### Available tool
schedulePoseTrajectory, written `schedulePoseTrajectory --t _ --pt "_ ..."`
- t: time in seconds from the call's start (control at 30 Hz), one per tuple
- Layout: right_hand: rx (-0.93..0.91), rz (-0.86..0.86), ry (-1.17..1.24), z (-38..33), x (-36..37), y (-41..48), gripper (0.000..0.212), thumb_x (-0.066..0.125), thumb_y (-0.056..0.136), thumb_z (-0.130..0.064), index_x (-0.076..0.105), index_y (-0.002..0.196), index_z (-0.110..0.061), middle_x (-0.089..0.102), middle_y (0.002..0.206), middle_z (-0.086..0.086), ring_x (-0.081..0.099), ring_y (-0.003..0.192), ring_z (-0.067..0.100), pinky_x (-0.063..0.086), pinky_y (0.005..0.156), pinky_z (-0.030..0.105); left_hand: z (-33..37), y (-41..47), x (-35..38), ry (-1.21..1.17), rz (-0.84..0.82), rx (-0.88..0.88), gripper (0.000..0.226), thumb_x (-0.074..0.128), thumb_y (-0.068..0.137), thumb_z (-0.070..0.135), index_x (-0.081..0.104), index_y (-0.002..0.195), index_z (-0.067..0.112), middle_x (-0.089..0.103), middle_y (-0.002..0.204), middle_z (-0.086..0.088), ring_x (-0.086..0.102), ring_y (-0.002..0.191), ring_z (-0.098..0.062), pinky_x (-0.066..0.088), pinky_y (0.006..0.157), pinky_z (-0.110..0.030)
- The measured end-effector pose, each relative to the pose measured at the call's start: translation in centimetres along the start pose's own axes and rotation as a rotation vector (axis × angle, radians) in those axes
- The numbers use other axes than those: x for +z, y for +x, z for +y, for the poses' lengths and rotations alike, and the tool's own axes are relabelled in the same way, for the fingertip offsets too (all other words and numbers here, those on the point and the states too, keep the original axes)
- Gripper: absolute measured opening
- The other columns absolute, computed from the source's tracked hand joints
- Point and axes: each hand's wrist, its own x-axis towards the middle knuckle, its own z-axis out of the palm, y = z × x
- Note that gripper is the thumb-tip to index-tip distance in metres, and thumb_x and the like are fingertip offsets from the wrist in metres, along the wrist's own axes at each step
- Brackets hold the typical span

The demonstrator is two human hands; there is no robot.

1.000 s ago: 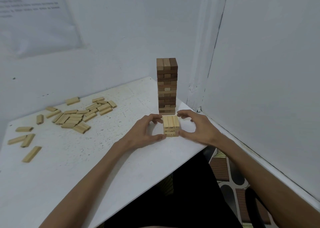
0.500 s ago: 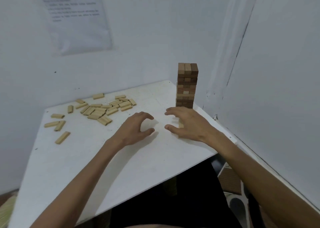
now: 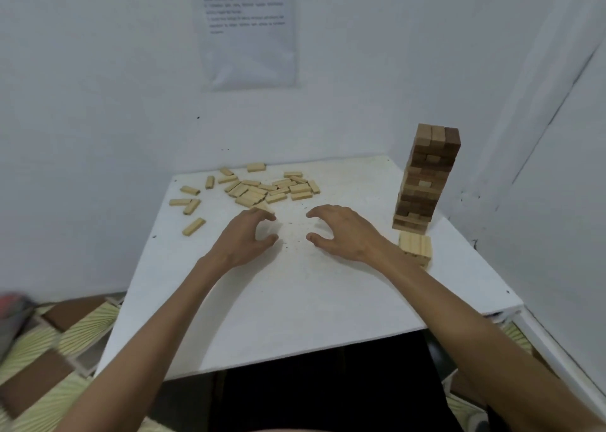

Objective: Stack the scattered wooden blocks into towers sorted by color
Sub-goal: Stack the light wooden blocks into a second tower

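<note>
Head view: my left hand (image 3: 247, 238) and right hand (image 3: 344, 231) hover over the white counter (image 3: 295, 300), fingers curled apart, both empty. Scattered light blocks (image 3: 262, 189) lie at 11 o'clock, nothing between them and my hands. Short light stack (image 3: 415, 247) at 3 o'clock, just beside my right wrist; tall dark tower (image 3: 426, 179) behind it. Paper sheet (image 3: 249, 28) on the wall.

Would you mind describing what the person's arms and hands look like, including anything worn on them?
Both forearms are bare for all that is in view, with no sleeve edge showing. The left hand and the right hand are bare too: no gloves, rings, watch or bracelet can be seen at the wrists or fingers. No markings or bandages are visible on either arm.
</note>
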Motion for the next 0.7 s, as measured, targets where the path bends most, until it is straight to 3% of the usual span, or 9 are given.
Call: schedulePoseTrajectory --t 0.2,0.47,0.7 --pt "0.008 -0.017 -0.003 0.3 1.5 4.1 0.051 0.06 0.1 -0.042 0.052 0.146 -0.02 0.051 0.152 -0.001 0.046 0.139 0.02 0.04 0.109 0.036 -1.1 1.9 -0.9 0.028 0.04 -0.051 0.043 0.071 0.095 0.036 0.063 0.131 0.016 0.062 0.139 -0.004 0.055 0.128 -0.026 0.045 0.103 -0.04" --pt "0.031 -0.016 -0.055 1.3 2.7 8.3 0.048 0.056 0.102 -0.032 0.05 0.147 -0.016 0.049 0.152 0.0 0.045 0.139 0.022 0.044 0.107 0.038 -2.3 4.7 -0.7 0.102 -0.027 -0.116 0.049 0.071 0.094 0.037 0.061 0.136 0.015 0.059 0.14 -0.003 0.053 0.128 -0.024 0.048 0.102 -0.041" --pt "0.047 0.024 -0.103 1.5 3.7 9.5 0.042 0.051 0.103 -0.022 0.052 0.144 -0.013 0.054 0.144 0.004 0.047 0.131 0.025 0.049 0.097 0.042 -2.7 4.6 0.7 0.114 0.037 -0.084 0.033 0.068 0.095 0.035 0.069 0.122 0.015 0.06 0.132 -0.004 0.048 0.123 -0.026 0.047 0.099 -0.039"
